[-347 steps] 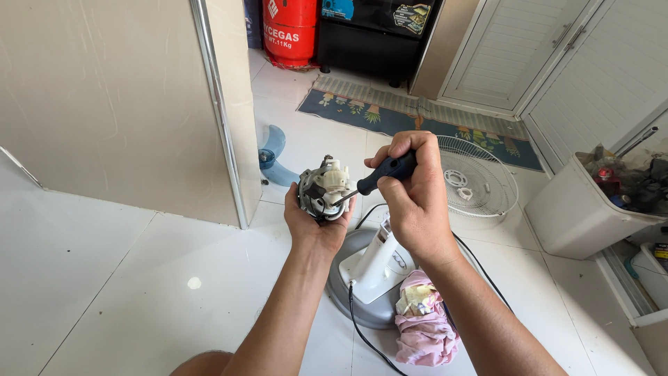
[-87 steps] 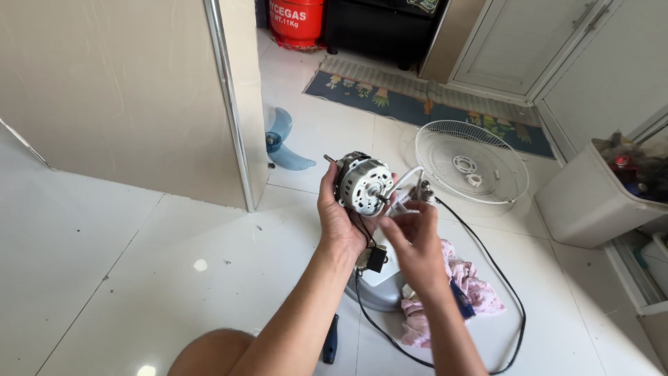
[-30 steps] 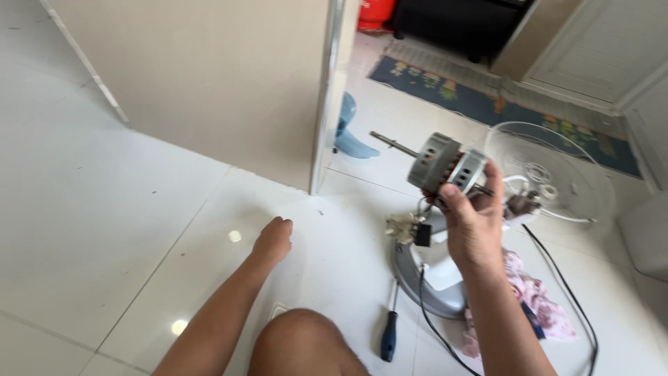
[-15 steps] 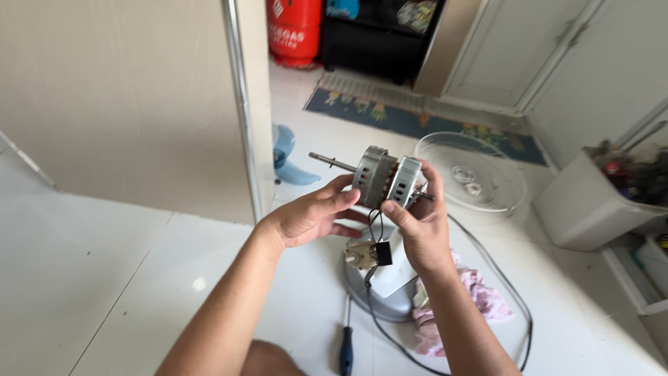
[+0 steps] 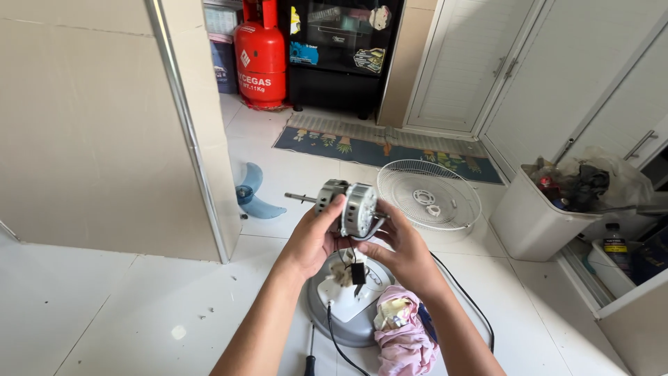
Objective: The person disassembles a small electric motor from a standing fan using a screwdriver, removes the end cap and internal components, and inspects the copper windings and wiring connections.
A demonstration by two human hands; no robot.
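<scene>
Motor (image 5: 346, 207) raised slightly, ribbed metal cylinder, both hands (image 5: 362, 244) cupping.

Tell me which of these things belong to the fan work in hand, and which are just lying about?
In use:
- fan motor, held by left hand and right hand
- fan base
- black cord
- wire grille
- blue blade
- screwdriver
- pink rag

Lying about:
- red gas cylinder
- rug
- white bin
</scene>
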